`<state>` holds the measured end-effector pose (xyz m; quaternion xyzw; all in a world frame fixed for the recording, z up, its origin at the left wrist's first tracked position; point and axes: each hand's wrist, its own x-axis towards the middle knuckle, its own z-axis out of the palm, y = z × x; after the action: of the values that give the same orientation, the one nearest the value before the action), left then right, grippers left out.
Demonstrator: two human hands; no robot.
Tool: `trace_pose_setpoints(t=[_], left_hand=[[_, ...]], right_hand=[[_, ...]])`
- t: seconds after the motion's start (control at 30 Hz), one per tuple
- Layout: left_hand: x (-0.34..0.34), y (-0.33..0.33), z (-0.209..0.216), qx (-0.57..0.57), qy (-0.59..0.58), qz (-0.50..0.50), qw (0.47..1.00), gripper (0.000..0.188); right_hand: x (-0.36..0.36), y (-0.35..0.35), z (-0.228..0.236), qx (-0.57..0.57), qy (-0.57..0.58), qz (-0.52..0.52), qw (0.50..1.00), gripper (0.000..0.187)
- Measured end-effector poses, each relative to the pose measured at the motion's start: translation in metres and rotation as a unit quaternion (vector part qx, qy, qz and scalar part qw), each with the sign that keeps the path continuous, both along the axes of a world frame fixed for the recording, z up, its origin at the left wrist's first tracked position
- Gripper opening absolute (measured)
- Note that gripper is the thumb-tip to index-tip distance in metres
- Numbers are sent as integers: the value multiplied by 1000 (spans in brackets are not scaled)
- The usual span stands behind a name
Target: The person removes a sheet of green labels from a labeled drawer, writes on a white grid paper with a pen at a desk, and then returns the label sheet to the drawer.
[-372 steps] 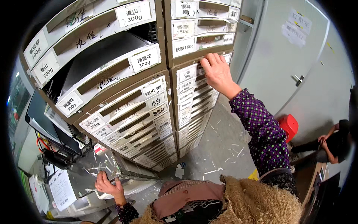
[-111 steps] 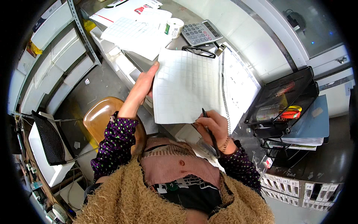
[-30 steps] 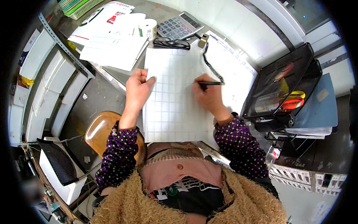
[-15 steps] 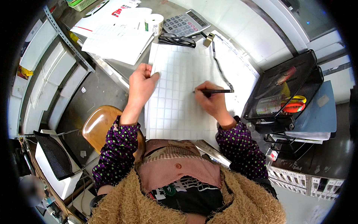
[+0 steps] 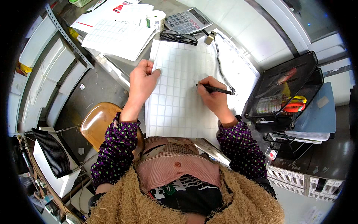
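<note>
My left hand [image 5: 144, 84] pinches the left edge of a large white sheet of gridded paper [image 5: 169, 104], thumb on top and the other fingers curled at the edge. In my right hand [image 5: 214, 95] is a black pen [image 5: 222, 90], its tip at the paper right of the grid's middle, where faint thin lines show. A black coiled cord [image 5: 219, 65] runs from the pen's rear end up to a small brass-coloured block [image 5: 210, 37]. Other white sheets lie under the gridded paper and stick out to its right.
Folded black glasses [image 5: 178, 37], a paper roll [image 5: 156, 20] and a grey calculator [image 5: 188, 21] lie beyond the sheet. Loose papers [image 5: 115, 39] cover the far left. At right stands a black mesh organizer [image 5: 278, 87] with orange-handled scissors [image 5: 294, 107]. A brown stool [image 5: 97, 123] is at left.
My right hand has shifted slightly, and the pen now slopes down to the right instead of lying nearly level. Its tip is a little farther up the sheet. The left hand keeps its hold.
</note>
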<state>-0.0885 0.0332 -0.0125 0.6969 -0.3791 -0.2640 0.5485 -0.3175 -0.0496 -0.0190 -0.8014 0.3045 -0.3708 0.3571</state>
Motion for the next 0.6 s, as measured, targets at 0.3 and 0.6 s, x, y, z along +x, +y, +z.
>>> trace_pose_setpoints(t=[0.3,0.6], left_hand=[[0,-2,1,-8,-9,16,1000,12],[4,-6,-16,-37,5,7,999,12]], right_hand=[[-8,11,4,18,5,17,1000,7],[-54,-48,23,428,-372,-190,801,32]])
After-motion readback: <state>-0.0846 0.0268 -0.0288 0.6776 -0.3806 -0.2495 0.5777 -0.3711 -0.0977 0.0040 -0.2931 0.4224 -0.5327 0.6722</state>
